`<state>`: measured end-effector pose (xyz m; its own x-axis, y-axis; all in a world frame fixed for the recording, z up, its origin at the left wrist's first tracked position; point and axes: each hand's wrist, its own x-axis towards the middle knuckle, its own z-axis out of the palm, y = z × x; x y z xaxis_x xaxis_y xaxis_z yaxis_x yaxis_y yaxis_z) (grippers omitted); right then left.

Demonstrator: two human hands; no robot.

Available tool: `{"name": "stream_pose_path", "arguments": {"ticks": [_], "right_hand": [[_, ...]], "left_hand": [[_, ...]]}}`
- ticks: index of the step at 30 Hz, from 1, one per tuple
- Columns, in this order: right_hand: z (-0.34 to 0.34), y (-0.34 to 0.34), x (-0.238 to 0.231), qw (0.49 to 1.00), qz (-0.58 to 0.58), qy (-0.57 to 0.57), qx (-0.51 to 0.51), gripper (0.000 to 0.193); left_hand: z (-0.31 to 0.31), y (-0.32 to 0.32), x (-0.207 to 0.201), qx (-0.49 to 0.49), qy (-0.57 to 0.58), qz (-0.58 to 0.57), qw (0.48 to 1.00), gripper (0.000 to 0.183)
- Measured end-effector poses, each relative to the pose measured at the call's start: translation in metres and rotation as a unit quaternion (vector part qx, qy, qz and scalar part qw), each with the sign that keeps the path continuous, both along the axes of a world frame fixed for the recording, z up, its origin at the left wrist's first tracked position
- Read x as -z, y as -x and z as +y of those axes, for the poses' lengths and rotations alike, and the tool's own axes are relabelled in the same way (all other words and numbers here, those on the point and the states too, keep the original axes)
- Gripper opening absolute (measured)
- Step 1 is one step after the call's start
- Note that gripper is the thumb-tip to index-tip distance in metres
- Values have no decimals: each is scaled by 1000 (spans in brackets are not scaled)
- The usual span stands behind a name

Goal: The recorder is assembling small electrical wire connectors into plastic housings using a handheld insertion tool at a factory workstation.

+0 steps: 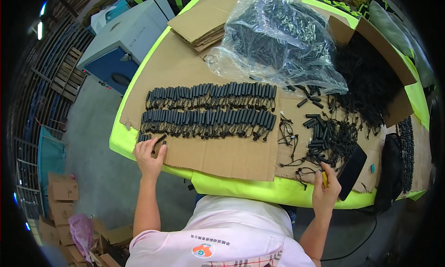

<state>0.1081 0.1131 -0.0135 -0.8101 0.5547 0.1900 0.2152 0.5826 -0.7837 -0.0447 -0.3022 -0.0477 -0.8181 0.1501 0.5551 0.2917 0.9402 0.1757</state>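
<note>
Two long rows of short black tubes with knotted black cords, the upper row (208, 91) and the lower row (208, 119), lie on a flat cardboard sheet (218, 160). Below the lower row's left end, my left hand (149, 158) pinches a black tube (160, 138), beside a few more lying there. My right hand (326, 188) is closed round a small yellow tool (325, 179), mostly hidden in the palm. Its fingertips are near a loose pile of black tubes (319, 132) and tangled black cords (340, 142). Whether they touch a tube there, I cannot tell.
A dark phone-like slab (353, 172) lies right of my right hand. Farther back are a clear plastic bag (282, 35) of black pieces, a cardboard box (401, 98) of black cords and stacked cardboard (199, 24). A bright yellow-green cover (241, 188) edges the table.
</note>
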Motion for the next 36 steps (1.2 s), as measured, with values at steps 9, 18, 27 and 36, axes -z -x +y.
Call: {"name": "stream_pose_path", "arguments": {"ticks": [9, 18, 27, 36], "right_hand": [[3, -1, 10, 998, 34, -58, -3, 21], [6, 0, 10, 997, 36, -70, -2, 20], [8, 1, 13, 999, 9, -46, -5, 20], [8, 2, 15, 997, 33, -72, -9, 20]], "left_hand": [[0, 0, 7, -71, 33, 28, 997, 12], [8, -10, 6, -54, 68, 91, 992, 14], [7, 2, 3, -34, -18, 5, 999, 15], [10, 8, 6, -34, -24, 22, 999, 12]]}}
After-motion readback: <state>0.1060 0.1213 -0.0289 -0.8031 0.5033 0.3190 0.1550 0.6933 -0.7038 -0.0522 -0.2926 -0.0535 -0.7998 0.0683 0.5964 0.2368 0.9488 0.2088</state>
